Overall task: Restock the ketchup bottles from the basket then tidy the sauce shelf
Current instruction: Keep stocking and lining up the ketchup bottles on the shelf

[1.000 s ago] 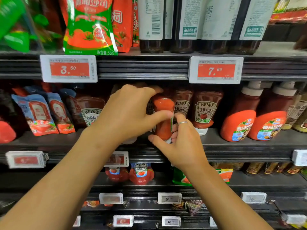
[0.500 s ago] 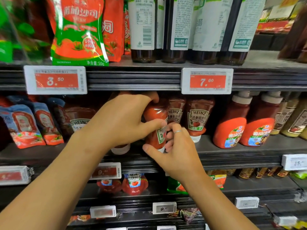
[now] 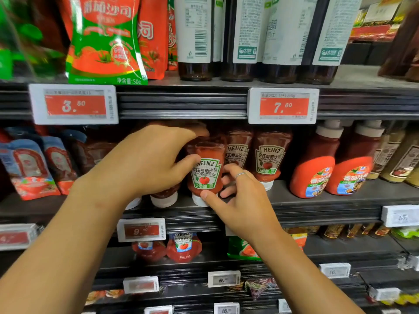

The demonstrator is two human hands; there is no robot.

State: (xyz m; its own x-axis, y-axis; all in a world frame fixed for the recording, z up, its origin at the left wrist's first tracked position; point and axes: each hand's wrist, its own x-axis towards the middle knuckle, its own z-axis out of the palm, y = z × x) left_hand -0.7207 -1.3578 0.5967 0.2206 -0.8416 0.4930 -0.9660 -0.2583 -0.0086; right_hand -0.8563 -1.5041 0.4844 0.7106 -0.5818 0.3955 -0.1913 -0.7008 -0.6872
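We saw both hands on one Heinz ketchup bottle (image 3: 205,172) at the front edge of the middle shelf (image 3: 317,200), standing cap-down on its white cap with the label facing out. The left hand (image 3: 145,162) curled round the bottle's upper left side, its thumb pressed across the top of the label and its fingers reaching over the bottle's upper end, where we could not make them out clearly. The right hand (image 3: 240,196) pinched the lower right side, its thumb lying against the white cap and its bent fingers, one with a ring, tucked behind the bottle's right edge. Just to the left of the held bottle stood another cap-down bottle (image 3: 164,196), mostly hidden by the left hand. To the right and further back stood two more Heinz bottles (image 3: 268,159) side by side, and beyond them two red squeeze bottles (image 3: 315,168) with white tops. Red-and-blue sauce pouches (image 3: 29,168) leaned at the shelf's left end. On the rail above hung price tags reading 3.50 (image 3: 73,104) and 7.60 (image 3: 283,106); dark bottles with white labels (image 3: 244,35) stood on the top shelf.
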